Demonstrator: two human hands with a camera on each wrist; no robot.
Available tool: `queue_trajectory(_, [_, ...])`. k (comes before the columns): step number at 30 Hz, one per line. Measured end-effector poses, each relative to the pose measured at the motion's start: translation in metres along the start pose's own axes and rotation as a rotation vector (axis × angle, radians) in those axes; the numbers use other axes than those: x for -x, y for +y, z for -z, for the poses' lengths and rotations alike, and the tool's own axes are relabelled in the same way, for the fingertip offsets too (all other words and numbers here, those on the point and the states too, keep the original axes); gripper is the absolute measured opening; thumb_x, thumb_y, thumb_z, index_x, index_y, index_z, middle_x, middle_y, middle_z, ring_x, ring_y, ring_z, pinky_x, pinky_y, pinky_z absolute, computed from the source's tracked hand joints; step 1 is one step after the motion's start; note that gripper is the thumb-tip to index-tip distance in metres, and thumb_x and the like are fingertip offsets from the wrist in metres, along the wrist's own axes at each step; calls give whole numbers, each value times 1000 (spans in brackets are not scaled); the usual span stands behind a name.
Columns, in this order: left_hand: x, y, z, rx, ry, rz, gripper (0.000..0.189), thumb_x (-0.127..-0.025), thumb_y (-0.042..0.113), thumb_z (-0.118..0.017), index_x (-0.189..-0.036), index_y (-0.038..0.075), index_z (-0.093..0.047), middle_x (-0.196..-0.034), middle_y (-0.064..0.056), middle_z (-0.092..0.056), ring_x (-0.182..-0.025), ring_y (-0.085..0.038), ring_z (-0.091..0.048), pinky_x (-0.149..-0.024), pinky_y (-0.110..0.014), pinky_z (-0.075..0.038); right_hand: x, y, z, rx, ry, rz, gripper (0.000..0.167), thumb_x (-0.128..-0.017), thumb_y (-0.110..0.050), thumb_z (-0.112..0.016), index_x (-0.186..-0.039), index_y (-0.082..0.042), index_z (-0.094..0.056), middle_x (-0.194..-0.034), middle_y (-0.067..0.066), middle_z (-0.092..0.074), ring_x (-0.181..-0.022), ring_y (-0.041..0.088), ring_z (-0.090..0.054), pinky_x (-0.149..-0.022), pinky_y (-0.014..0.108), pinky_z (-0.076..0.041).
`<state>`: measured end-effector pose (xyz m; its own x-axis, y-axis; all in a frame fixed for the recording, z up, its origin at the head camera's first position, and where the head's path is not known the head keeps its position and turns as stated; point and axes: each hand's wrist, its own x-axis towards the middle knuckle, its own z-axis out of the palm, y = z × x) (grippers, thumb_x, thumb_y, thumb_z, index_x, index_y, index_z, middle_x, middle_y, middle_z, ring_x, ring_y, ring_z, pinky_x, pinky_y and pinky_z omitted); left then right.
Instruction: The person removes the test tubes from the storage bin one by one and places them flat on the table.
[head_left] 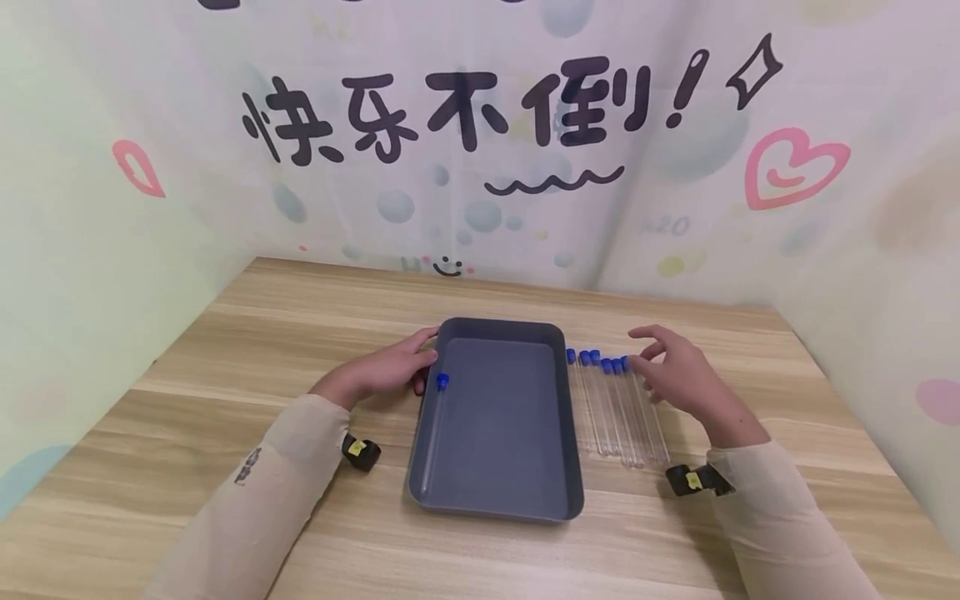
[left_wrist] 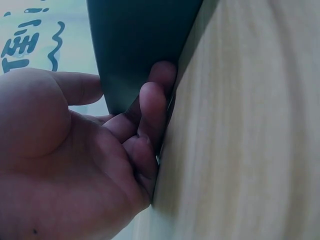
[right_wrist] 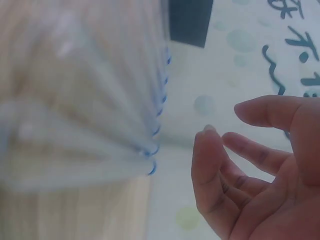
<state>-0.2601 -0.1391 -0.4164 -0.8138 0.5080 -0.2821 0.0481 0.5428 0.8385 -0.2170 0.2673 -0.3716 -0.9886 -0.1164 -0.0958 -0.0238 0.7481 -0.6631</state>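
A dark grey rectangular tray [head_left: 498, 425] lies on the table, with one clear test tube [head_left: 435, 433] with a blue cap along its left inner side. My left hand [head_left: 382, 371] holds the tray's left side, thumb at the rim. In the left wrist view, the left hand's [left_wrist: 75, 145] other fingers curl against the tray's outer wall [left_wrist: 140, 40], low by the table. Several blue-capped test tubes [head_left: 617, 408] lie side by side right of the tray. My right hand [head_left: 678, 375] hovers at their capped ends, thumb and fingers apart, holding nothing in the right wrist view.
The wood-grain table [head_left: 315, 508] extends around the tray on all sides. Behind it hangs a pale printed curtain [head_left: 465, 208] with dark lettering. Each wrist wears a small black camera; the right one [head_left: 686, 480] sits close to the tubes' lower ends.
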Motion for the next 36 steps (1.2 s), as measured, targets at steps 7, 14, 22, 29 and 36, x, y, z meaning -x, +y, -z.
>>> queue_trajectory(7, [-1,-1,-1,-11,7,-12,56,-110,25,-29,-162,21,-8,-79,-10,-58,-77,-22,-59,-98,-39,-39,5,-30,-5,-25,29,69,56,-101,-20,-56,-152,-8,-36,-122,27,-56,-69,27,-68,-63,39,-59])
queue_trajectory(14, [-1,-3,0,-13,6,-16,56,-110,25,-29,-162,20,-8,-81,-10,-58,-78,-22,-59,-99,-39,-40,5,-61,-19,-11,30,110,53,-101,-20,-55,-151,-12,-39,-118,22,-60,-69,25,-68,-63,40,-59])
queue_trajectory(22, [-2,-3,0,-5,-2,-25,55,-110,24,-29,-162,22,-10,-83,-8,-58,-78,-21,-59,-95,-36,-41,2,-90,-38,-36,12,156,47,-100,-19,-57,-145,-13,-46,-114,19,-63,-68,28,-69,-61,39,-58])
queue_trajectory(29, [-1,-3,0,-2,-4,-33,54,-110,23,-28,-162,21,-12,-83,-8,-58,-77,-21,-59,-92,-34,-42,-1,-109,-53,-64,-15,181,45,-100,-20,-59,-143,-15,-49,-111,15,-64,-63,21,-65,-61,36,-57])
queue_trajectory(36, [-1,-2,-1,-4,-4,-35,53,-110,24,-28,-161,19,-14,-83,-7,-57,-76,-21,-58,-88,-32,-44,-4,-121,-62,-102,-41,189,44,-100,-20,-59,-143,-16,-50,-110,14,-64,-69,23,-66,-63,38,-58])
